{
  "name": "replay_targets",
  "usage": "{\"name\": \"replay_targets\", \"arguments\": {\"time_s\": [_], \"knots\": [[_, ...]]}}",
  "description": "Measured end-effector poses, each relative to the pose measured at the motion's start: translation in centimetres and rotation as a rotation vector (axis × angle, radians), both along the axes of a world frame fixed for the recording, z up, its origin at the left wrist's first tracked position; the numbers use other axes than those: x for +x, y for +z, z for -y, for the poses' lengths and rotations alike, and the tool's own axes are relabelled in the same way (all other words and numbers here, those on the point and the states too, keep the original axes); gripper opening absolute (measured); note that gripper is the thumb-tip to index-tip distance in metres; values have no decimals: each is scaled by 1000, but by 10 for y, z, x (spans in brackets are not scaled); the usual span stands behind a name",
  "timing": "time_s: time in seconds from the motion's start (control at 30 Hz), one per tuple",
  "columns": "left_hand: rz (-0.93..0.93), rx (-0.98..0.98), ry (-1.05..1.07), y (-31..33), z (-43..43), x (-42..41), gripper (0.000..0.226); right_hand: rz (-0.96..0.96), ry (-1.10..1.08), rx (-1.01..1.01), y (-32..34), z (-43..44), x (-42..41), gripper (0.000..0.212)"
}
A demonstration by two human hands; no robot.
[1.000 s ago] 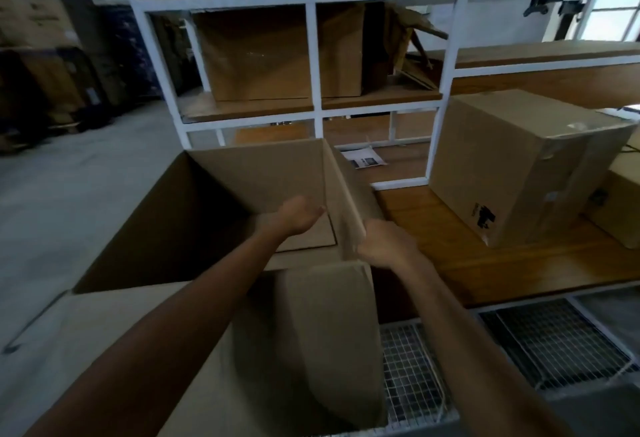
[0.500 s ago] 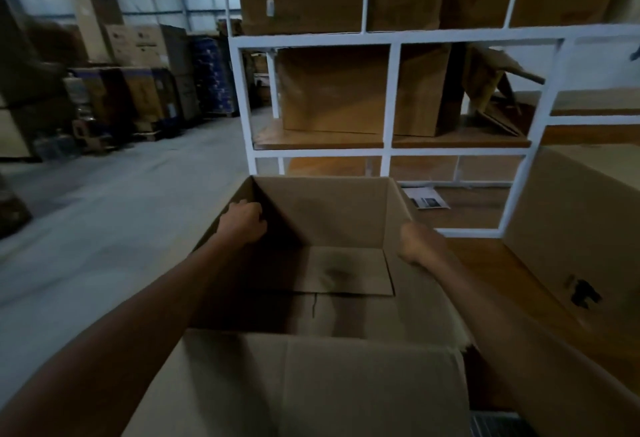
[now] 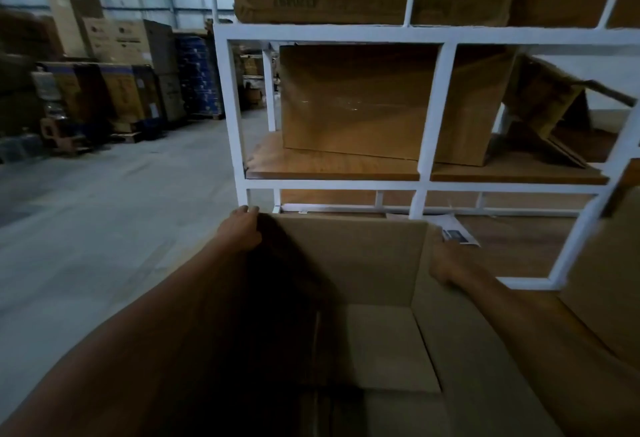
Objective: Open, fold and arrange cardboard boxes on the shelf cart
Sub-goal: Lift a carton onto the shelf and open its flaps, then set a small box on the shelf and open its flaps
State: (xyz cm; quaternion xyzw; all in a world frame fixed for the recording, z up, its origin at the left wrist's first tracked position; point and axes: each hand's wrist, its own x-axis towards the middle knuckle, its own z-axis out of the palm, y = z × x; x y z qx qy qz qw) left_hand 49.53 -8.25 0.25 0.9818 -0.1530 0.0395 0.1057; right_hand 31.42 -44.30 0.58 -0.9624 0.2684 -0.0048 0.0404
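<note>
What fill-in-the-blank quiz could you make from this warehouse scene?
The left hand and right hand hold a cardboard box whose top is ___.
The frame of the shelf cart is coloured ___.
Its shelf board is made of ___.
Missing words: open; white; wood.

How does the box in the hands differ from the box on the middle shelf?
The held box is open on top; the shelf box shows only closed sides. Left hand and right hand grip the held box; the shelf box rests alone on its board. Both are brown cardboard.
</note>
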Motion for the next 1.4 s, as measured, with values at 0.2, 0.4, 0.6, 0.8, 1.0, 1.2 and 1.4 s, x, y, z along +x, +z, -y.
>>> {"name": "replay_targets", "arguments": {"time_s": [0.2, 0.4, 0.6, 0.8, 1.0, 1.2, 1.4], "knots": [[-12, 231, -71, -12, 24, 60, 44, 137, -72, 24, -18, 28, 79, 43], [-64, 227, -78, -8, 10, 48, 52, 112, -159, 119, -24, 31, 82, 48], [2, 213, -27, -6, -24, 44, 49, 219, -163, 222, -18, -4, 92, 50], [177, 274, 41, -12, -25, 58, 52, 242, -127, 197, -16, -17, 103, 42], [122, 281, 20, -12, -20, 35, 51, 69, 207, 180, 2, -18, 55, 77], [-51, 149, -148, 11, 0, -38, 66, 13, 216, 285, 16, -32, -21, 45], [-112, 50, -287, 38, 42, -182, 59, -32, 292, 313, 11, -48, -120, 51]]}}
